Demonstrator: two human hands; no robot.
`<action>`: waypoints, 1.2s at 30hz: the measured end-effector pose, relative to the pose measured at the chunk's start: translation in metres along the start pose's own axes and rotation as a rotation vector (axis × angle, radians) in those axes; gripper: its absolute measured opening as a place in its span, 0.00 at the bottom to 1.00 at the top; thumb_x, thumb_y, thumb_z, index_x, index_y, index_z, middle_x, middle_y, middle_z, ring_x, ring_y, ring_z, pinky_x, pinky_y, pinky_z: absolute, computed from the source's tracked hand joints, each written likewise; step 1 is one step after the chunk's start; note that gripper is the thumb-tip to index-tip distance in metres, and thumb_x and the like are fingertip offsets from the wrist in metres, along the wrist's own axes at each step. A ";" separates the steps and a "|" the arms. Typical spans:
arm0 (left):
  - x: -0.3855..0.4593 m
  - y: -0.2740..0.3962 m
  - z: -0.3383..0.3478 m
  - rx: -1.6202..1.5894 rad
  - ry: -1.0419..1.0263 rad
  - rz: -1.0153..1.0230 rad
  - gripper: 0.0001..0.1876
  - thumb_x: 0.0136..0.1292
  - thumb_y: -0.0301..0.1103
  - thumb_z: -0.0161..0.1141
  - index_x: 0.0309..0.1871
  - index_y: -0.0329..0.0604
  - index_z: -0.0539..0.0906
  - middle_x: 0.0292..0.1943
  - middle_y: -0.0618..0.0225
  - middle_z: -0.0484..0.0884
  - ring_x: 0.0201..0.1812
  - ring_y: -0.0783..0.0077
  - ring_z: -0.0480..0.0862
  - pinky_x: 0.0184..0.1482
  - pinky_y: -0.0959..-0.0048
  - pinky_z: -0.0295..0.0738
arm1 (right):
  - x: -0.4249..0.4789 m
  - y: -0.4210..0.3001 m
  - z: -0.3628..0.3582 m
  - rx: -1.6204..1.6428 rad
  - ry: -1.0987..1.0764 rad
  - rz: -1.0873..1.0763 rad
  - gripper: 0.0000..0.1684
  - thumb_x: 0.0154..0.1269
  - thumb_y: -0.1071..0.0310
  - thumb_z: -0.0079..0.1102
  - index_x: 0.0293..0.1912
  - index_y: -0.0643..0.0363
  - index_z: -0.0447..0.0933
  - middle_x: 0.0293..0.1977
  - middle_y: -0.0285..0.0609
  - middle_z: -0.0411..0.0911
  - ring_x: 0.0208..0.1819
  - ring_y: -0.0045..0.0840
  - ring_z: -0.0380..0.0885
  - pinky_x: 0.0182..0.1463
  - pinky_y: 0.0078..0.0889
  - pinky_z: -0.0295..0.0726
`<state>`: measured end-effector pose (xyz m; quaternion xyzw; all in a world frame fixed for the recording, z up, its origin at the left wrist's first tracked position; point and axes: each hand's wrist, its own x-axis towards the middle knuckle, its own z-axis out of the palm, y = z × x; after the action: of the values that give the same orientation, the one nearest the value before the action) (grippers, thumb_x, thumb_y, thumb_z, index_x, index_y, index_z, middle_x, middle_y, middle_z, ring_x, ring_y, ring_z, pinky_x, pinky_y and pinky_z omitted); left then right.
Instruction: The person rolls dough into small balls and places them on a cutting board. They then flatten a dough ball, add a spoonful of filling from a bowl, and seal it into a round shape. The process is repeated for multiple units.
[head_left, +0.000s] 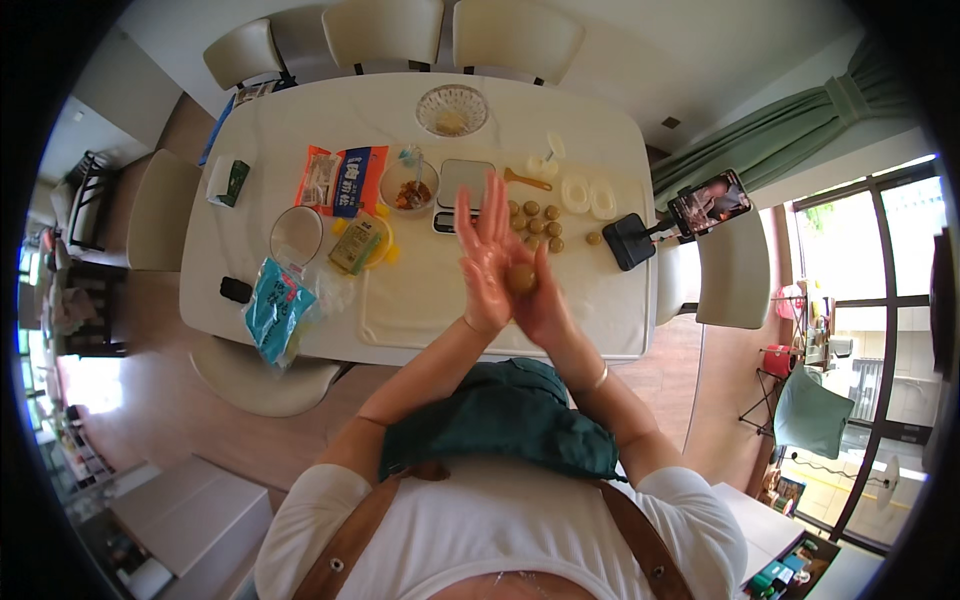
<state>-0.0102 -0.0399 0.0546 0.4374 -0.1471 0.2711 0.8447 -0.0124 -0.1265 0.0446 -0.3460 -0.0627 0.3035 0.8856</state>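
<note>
Over the front of a pale mat (420, 315), my two hands are raised close together with their palms showing. A smooth olive-brown ball of dough (521, 280) lies in the palm of my right hand (546, 304), beside the heel of my left hand. My left hand (486, 277) is spread, its palm shiny and its fingers slightly blurred. Behind my hands, several similar dough balls (535, 225) sit in rows on the mat. One more ball (594, 238) lies apart to the right. A kitchen scale (466, 182) is partly hidden by my left fingertips.
A bowl of brown filling (411, 193) stands left of the scale; a cut-glass bowl (451, 111) is farther back. Food packets (345, 180), a blue bag (277, 311) and a white bowl (296, 234) occupy the left. Plastic moulds (589, 196) and a phone on a stand (711, 204) are right.
</note>
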 end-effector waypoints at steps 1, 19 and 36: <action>0.002 0.000 -0.004 0.034 0.016 0.007 0.48 0.67 0.73 0.33 0.78 0.52 0.33 0.78 0.47 0.40 0.79 0.47 0.41 0.76 0.51 0.37 | -0.012 0.001 0.007 0.076 0.025 0.111 0.44 0.75 0.35 0.30 0.75 0.59 0.49 0.76 0.42 0.48 0.77 0.30 0.47 0.78 0.37 0.47; -0.017 0.000 0.011 0.103 -0.128 -0.024 0.54 0.62 0.77 0.36 0.78 0.53 0.29 0.79 0.48 0.38 0.79 0.49 0.41 0.76 0.48 0.38 | 0.026 -0.028 0.000 0.096 0.071 -0.157 0.44 0.74 0.33 0.32 0.74 0.57 0.53 0.71 0.38 0.59 0.71 0.31 0.60 0.74 0.37 0.58; -0.009 0.012 0.007 -0.063 0.009 -0.035 0.54 0.62 0.77 0.36 0.79 0.51 0.33 0.79 0.52 0.35 0.79 0.53 0.36 0.76 0.51 0.36 | -0.019 0.009 0.021 0.089 0.208 0.170 0.46 0.71 0.30 0.33 0.72 0.56 0.57 0.69 0.39 0.63 0.70 0.30 0.62 0.73 0.37 0.59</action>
<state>-0.0246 -0.0427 0.0617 0.4119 -0.1441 0.2533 0.8634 -0.0389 -0.1203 0.0568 -0.3402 0.0724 0.3424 0.8728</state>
